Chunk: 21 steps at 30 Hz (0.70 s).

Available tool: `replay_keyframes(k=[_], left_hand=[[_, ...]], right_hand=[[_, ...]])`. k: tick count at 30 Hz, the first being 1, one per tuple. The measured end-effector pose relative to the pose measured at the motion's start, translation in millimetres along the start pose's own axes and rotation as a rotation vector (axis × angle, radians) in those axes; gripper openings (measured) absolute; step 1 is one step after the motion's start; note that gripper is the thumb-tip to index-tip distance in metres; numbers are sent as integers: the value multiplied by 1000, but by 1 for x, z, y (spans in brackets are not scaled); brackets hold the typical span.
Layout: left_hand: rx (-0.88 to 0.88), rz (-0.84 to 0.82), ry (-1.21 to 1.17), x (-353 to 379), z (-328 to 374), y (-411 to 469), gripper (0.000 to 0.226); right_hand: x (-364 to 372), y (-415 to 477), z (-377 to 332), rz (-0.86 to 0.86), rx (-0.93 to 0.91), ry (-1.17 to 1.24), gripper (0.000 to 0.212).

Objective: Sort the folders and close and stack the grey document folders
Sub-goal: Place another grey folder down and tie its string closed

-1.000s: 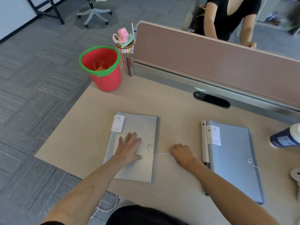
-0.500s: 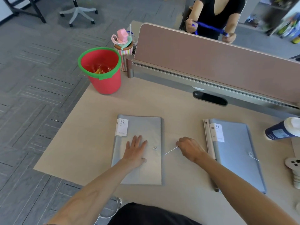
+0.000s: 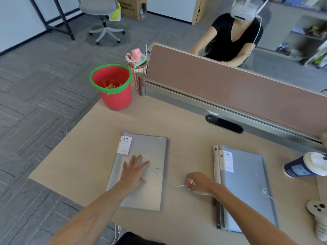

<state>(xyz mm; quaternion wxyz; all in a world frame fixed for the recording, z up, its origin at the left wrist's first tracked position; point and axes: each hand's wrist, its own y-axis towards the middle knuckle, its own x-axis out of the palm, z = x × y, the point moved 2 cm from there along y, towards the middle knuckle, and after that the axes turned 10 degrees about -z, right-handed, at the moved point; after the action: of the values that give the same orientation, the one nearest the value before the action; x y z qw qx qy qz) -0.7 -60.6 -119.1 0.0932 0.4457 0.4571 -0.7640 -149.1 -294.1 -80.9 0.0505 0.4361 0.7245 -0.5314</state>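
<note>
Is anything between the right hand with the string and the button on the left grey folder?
Nothing visible. The right hand pinches the white string just off the right edge of the left grey folder; only bare desk and folder cover lie on the way to the button. The left hand lies flat left of the button.

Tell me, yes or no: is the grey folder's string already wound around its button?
No. The right hand holds the string out to the side of the grey folder, clear of the button.

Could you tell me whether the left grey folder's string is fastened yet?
Not yet: the right hand holds the string away from the button.
</note>
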Motion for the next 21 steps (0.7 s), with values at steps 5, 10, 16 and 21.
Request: replay_keyframes(k=[5,10,16,21], left_hand=[[15,14,-131,5,-14,-5,80],[162,31,-70,-2,-33,-5,70],[230,109,18,17,-51,14,85],[300,69,-13,10,-50,2,72]], right_hand=[[1,26,-48,-3,-61,317,7],[6,59,-95,53,-73,399,35],[2,86,-127,80,1,296,30],[2,104,-127,90,92,246,28]])
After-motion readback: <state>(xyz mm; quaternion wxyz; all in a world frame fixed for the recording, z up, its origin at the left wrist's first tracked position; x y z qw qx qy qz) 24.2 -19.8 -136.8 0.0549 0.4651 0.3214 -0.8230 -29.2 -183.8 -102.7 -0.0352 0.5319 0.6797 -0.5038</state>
